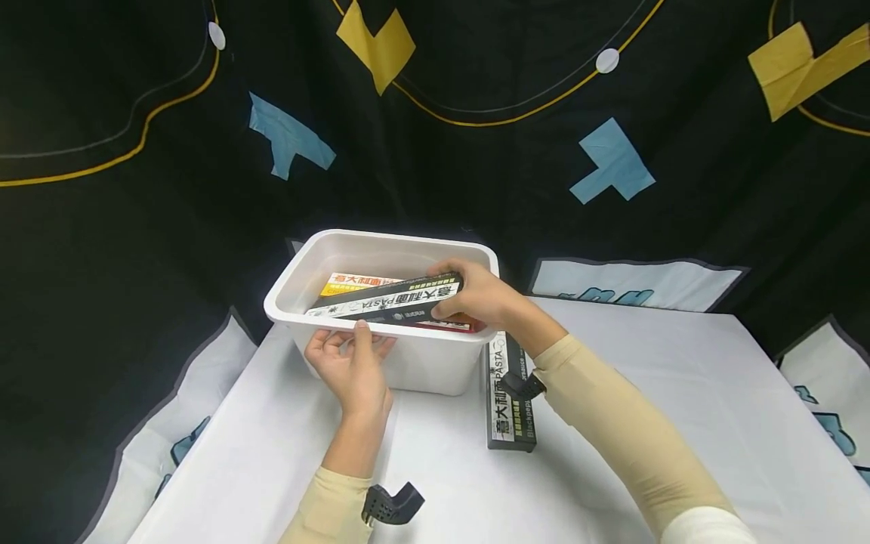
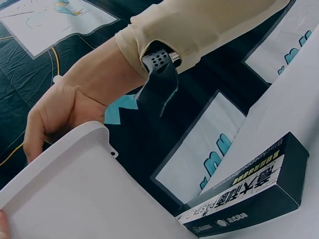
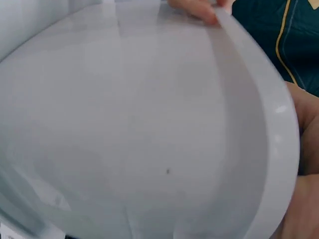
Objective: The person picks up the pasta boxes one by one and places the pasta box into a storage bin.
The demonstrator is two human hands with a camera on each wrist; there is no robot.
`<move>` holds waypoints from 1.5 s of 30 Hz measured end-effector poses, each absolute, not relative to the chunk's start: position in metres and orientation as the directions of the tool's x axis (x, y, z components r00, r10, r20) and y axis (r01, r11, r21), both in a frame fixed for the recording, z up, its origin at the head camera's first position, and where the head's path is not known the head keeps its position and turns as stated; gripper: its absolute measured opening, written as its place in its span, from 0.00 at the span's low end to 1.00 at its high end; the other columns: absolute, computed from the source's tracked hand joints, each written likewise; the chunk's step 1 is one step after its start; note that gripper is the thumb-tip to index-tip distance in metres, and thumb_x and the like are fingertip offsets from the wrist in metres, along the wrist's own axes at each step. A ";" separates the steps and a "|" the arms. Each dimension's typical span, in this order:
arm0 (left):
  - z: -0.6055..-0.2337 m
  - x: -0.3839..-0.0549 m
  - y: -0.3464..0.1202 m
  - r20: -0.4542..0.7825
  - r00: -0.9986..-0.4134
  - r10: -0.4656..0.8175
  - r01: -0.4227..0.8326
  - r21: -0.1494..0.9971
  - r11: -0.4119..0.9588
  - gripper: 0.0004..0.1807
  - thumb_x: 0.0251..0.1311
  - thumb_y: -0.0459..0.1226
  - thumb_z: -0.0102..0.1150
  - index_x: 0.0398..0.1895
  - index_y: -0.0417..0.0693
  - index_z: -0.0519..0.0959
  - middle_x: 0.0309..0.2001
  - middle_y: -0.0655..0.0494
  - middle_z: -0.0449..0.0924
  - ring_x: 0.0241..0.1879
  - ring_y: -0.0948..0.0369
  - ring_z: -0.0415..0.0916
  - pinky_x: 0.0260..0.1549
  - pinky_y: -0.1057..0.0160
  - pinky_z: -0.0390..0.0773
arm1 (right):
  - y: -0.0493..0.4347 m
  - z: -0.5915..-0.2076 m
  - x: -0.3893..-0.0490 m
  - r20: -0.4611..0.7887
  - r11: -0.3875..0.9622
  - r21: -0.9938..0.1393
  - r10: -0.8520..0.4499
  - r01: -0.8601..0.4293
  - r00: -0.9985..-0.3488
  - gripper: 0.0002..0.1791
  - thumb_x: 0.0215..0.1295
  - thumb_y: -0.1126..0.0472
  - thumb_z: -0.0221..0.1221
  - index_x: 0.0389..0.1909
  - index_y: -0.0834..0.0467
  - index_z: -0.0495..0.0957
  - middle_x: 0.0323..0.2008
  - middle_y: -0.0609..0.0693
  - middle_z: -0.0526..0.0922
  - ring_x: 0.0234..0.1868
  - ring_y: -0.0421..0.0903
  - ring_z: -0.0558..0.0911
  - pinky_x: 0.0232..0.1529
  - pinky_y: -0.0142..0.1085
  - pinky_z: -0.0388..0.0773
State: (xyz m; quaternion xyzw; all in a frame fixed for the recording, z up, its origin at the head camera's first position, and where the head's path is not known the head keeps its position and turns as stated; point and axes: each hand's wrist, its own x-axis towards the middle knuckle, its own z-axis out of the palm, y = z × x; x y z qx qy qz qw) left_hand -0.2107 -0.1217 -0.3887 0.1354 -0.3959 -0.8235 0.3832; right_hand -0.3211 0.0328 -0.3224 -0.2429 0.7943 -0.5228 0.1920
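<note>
A white plastic bin (image 1: 421, 366) stands on the table. Inside it, my right hand (image 1: 479, 295) grips one end of a black-and-white pasta box (image 1: 384, 304), which lies slanted across other boxes. My left hand (image 1: 353, 370) holds the bin's front rim, thumb over the edge and fingers beneath. Under the held box show a yellow-and-white pasta box (image 1: 345, 282) and a strip of a red one (image 1: 469, 325). In the left wrist view, the bin wall (image 2: 75, 184) hides the right fingertips. The right wrist view shows left fingers (image 3: 197, 9) at the rim.
Another black pasta box (image 1: 503, 400) lies on the table, close to the bin's right side. The white table (image 1: 632, 363) extends to the right, and a black curtain (image 1: 462, 174) with taped blue and yellow pieces hangs behind.
</note>
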 end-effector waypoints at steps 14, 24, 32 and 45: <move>-0.391 -0.208 -0.125 0.085 -0.680 -0.728 0.510 0.768 -0.387 0.26 0.67 0.29 0.55 0.58 0.47 0.51 0.50 0.42 0.63 0.35 0.51 0.77 0.39 0.48 0.84 | 0.027 -0.329 -0.296 0.284 0.619 -0.474 -0.565 -0.626 -0.775 0.23 0.53 0.64 0.67 0.53 0.55 0.79 0.55 0.50 0.75 0.59 0.50 0.70 0.59 0.47 0.71; -0.392 -0.209 -0.123 0.100 -0.685 -0.722 0.518 0.764 -0.386 0.28 0.67 0.29 0.55 0.61 0.44 0.50 0.52 0.39 0.62 0.37 0.50 0.77 0.40 0.48 0.84 | 0.068 -0.344 -0.264 0.492 0.512 -0.601 -0.368 -0.614 -0.789 0.27 0.55 0.58 0.67 0.57 0.52 0.75 0.56 0.45 0.76 0.56 0.45 0.74 0.52 0.47 0.78; -0.392 -0.209 -0.124 0.087 -0.679 -0.729 0.511 0.768 -0.385 0.27 0.67 0.29 0.54 0.61 0.45 0.50 0.52 0.40 0.62 0.37 0.50 0.77 0.39 0.48 0.84 | 0.102 -0.368 -0.243 0.500 0.486 -0.668 -0.268 -0.564 -0.823 0.33 0.56 0.60 0.67 0.64 0.57 0.68 0.62 0.49 0.72 0.64 0.47 0.70 0.64 0.44 0.70; -0.392 -0.208 -0.125 0.108 -0.685 -0.720 0.519 0.766 -0.379 0.27 0.67 0.30 0.55 0.61 0.46 0.51 0.53 0.39 0.62 0.44 0.40 0.76 0.40 0.49 0.84 | 0.121 -0.435 -0.208 0.157 0.669 -0.711 -0.149 -0.217 -0.976 0.56 0.52 0.40 0.69 0.72 0.65 0.51 0.66 0.66 0.63 0.61 0.60 0.71 0.59 0.56 0.72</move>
